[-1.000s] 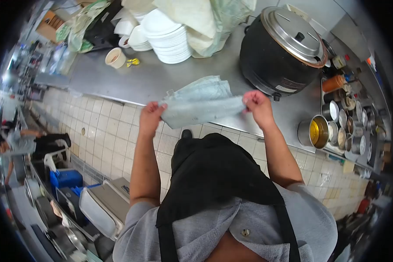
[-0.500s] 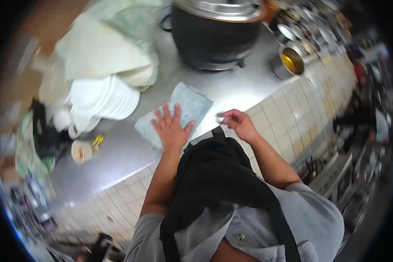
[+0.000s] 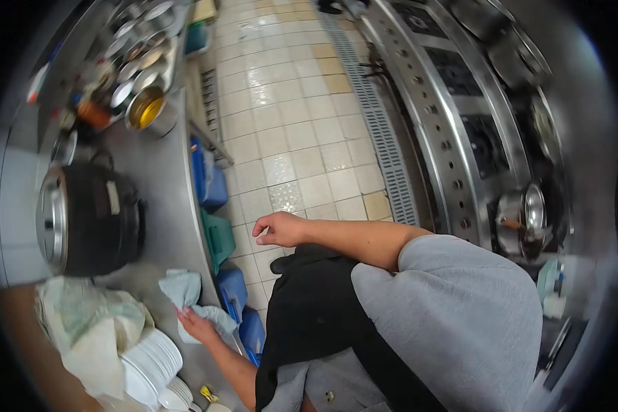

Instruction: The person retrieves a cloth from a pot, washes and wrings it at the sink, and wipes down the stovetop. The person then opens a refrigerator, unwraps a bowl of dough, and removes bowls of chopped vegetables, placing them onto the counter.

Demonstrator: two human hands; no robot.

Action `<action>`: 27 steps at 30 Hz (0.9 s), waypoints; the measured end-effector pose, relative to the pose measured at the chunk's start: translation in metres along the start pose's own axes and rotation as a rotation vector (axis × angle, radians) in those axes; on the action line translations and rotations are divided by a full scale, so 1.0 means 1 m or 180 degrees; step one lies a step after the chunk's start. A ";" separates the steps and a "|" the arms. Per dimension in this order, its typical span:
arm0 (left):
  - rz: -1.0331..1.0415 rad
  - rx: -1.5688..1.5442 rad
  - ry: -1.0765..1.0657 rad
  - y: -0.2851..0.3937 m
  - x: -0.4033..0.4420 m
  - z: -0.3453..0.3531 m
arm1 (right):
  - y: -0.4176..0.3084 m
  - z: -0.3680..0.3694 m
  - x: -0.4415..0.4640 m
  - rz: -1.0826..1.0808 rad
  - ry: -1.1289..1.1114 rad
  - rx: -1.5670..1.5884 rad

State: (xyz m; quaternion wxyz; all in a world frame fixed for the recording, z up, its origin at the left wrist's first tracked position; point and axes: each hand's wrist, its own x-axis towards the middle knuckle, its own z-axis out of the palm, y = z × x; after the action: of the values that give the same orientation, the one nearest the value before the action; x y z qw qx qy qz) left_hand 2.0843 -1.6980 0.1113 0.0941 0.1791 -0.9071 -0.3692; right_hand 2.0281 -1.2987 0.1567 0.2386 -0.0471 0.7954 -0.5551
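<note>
My left hand (image 3: 198, 325) is closed on a pale blue-green cloth (image 3: 181, 287) that lies bunched and folded on the steel counter (image 3: 165, 206) near its front edge. Parts of the cloth stick out on both sides of the fingers. Out past the counter, over the tiled floor, is my right hand (image 3: 281, 229). Its fingers are curled in towards the thumb; whatever they may hold is too small or hidden to make out. A stack of white plates (image 3: 151, 364) stands beside my left forearm, partly under a crumpled cloth (image 3: 93, 329).
A black soup warmer (image 3: 93, 220) with a metal lid stands at the counter's back. Farther along are a pot with yellow liquid (image 3: 146, 112) and several metal containers. Blue bins (image 3: 232, 292) sit below the counter. Across the tiled aisle (image 3: 288, 137) runs a stove (image 3: 453, 130).
My view has swung right, towards the aisle and stove. My left hand, spread flat on the cloth before, now grips it bunched. My right hand has moved out over the floor.
</note>
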 end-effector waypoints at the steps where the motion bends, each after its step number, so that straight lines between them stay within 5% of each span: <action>1: 0.0094 -0.0006 -0.0090 0.018 -0.001 0.002 | 0.009 -0.004 -0.010 0.0033 0.0119 0.0041; 5: 0.0010 -0.1337 -0.0342 0.122 -0.029 0.040 | 0.057 -0.026 -0.047 0.0005 0.0366 0.0588; 7: 0.0188 -0.1711 -0.0962 0.168 -0.045 0.073 | 0.059 -0.044 -0.073 0.0077 0.0378 0.0848; 9: 0.0711 -0.1960 -0.2027 0.232 -0.074 0.112 | 0.044 -0.063 -0.106 0.0793 0.0659 0.2689; 10: 0.1211 -0.1787 -0.2309 0.259 -0.094 0.136 | 0.045 -0.075 -0.121 0.0771 0.0738 0.2730; 12: 0.2159 -0.1512 -0.2887 0.314 -0.137 0.172 | 0.050 -0.105 -0.144 0.0256 0.0371 0.4698; 13: 0.2605 -0.1405 -0.3195 0.337 -0.155 0.180 | 0.070 -0.118 -0.147 -0.0408 0.0521 0.4921; 15: 0.2988 -0.1281 -0.3319 0.355 -0.174 0.196 | 0.110 -0.155 -0.173 -0.0895 0.0876 0.4350; 17: 0.3325 -0.1162 -0.3402 0.361 -0.183 0.215 | 0.098 -0.191 -0.227 -0.1026 0.1953 0.4004; 19: 0.1794 -0.1440 -0.3925 0.342 -0.176 0.233 | 0.113 -0.219 -0.266 -0.0753 0.2772 0.3622; 23: 0.1061 -0.1071 -0.3722 0.263 -0.142 0.284 | 0.151 -0.256 -0.303 -0.0494 0.4884 0.3004; 27: -0.0155 -0.0260 -0.3800 0.189 -0.120 0.297 | 0.192 -0.286 -0.311 -0.0261 0.5877 0.2483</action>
State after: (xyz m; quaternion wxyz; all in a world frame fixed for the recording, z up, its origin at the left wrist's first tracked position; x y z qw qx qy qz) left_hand 2.0567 -1.3365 0.0291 -0.4334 -0.0424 -0.7839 -0.4426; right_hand 2.2151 -0.8743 0.1618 -0.4926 0.4562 0.4292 -0.6042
